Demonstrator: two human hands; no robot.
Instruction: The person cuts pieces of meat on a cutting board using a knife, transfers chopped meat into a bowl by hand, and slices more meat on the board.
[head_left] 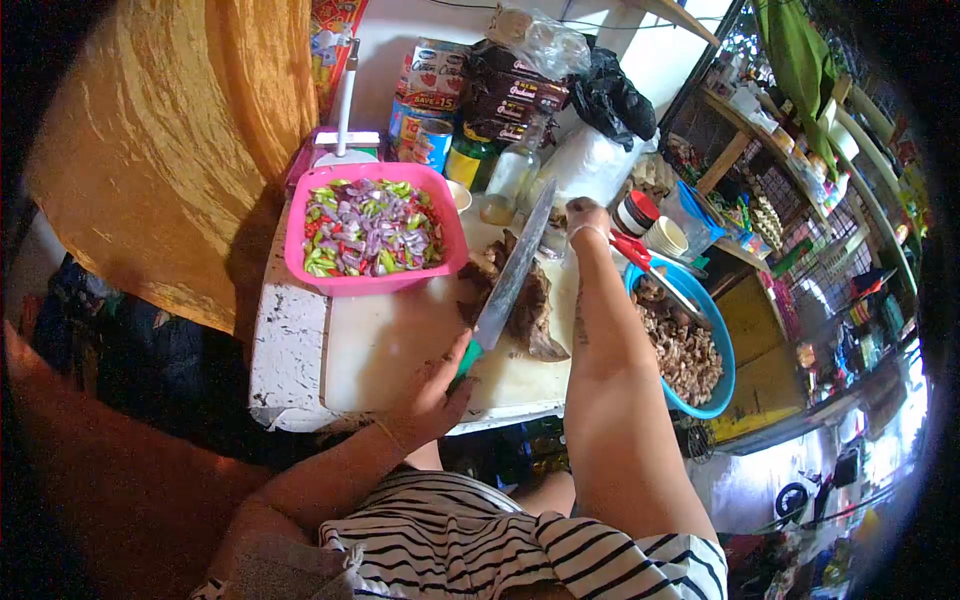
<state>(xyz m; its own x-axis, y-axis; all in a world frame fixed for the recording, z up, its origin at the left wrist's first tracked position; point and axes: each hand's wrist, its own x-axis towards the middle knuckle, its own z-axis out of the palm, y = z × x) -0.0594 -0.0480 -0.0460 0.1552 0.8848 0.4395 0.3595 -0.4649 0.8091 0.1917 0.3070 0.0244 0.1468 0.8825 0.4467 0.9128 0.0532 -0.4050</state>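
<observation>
My left hand [437, 392] is closed on the green handle of a large knife [512, 275], whose blade points away from me. Under the blade, dark brown cooked-looking meat [535, 318] lies on a white cutting board [385, 345]. Stretched forward past the board, my right hand [588, 215] looks curled near a glass bottle [512, 172] and a white plastic bag [595, 165]. Its fingertips are hidden, so I cannot make out what they hold. Close to that wrist, a red-handled utensil [630, 250] rests across the blue basin [728, 365], which contains chopped brown pieces [685, 355].
A pink basin [297, 245] of sliced onions and chilies [375, 228] stands at the board's left. Behind are a scale [345, 145], cans [432, 145], stacked packs [512, 95] and a black bag [612, 95]. Small cups [665, 237] sit at the right; shelves [770, 140] lie beyond.
</observation>
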